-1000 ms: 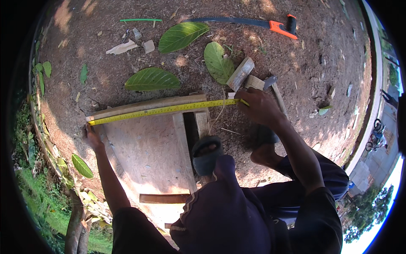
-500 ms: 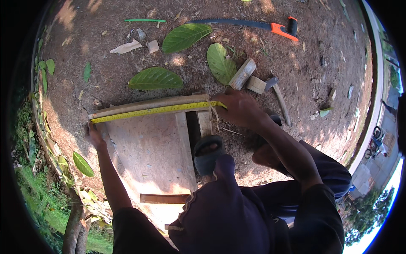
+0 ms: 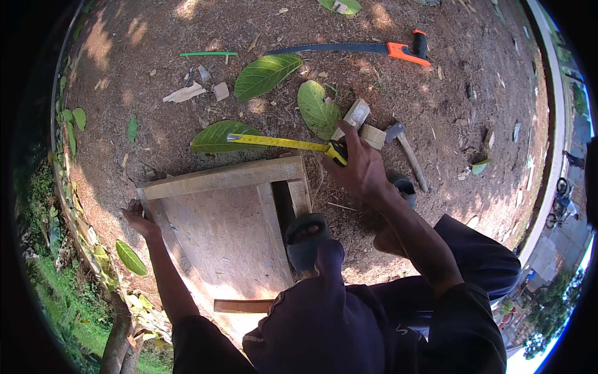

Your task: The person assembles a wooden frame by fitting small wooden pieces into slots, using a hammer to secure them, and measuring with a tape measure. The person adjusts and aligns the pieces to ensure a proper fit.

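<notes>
A wooden board panel (image 3: 218, 230) with nailed battens lies on the bare soil in front of me. My left hand (image 3: 140, 218) rests on its left corner. My right hand (image 3: 358, 168) holds a yellow tape measure (image 3: 337, 151) just past the panel's top right corner. Its yellow blade (image 3: 274, 141) sticks out to the left, lifted off the top batten (image 3: 218, 179) and hanging over a green leaf. My knee and a dark sandal (image 3: 305, 240) press on the panel's right side.
A hand saw (image 3: 349, 48) with an orange handle lies at the top. A hammer (image 3: 408, 156) and short wood blocks (image 3: 364, 124) lie right of the panel. Large green leaves (image 3: 265, 75), wood scraps and a green stick (image 3: 208, 54) are scattered on the soil. Grass borders the left.
The tape was stretched along the top batten between both hands. Now its left end is free, the blade is shorter, and my right hand has lifted it away from the panel.
</notes>
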Demonstrator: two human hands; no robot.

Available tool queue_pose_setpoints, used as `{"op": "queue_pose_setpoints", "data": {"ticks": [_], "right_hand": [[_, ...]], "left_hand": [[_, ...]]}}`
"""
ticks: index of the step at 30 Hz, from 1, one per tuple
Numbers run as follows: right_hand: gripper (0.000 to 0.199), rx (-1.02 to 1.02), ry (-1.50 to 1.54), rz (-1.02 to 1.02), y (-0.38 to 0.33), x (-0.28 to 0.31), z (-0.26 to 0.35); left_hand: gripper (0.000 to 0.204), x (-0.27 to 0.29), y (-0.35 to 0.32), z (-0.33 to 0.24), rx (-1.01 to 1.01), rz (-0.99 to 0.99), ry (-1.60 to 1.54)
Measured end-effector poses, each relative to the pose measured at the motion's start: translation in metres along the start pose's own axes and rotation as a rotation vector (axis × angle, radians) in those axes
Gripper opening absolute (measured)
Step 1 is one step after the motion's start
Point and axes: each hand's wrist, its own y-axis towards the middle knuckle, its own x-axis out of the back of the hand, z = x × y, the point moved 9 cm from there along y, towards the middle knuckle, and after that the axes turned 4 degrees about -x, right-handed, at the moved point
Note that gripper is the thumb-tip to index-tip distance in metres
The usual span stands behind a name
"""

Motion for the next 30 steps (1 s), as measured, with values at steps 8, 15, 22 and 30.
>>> {"op": "queue_pose_setpoints", "data": {"ticks": [8, 15, 22, 30], "right_hand": [[0.063, -0.089, -0.322, -0.458, 0.037, 0.098, -0.126], [0.036, 0.152, -0.566, -0.516, 0.036, 0.1, -0.163], [0.029, -0.352, -0.541, -0.029, -0.023, 0.042, -0.256], [0.031, -0.186, -0.432, -0.045, -0.022, 0.04, -0.29]], "left_hand": [[0.046, -0.062, -0.051, -0.069, -0.697, -0.047, 0.585], [0.025, -0.254, -0.1, -0.104, -0.783, 0.469, 0.598], [0.022, -0.385, -0.085, -0.104, -0.874, 0.625, 0.966], [0.028, -0.423, -0.077, -0.076, -0.822, 0.636, 1.554]]}}
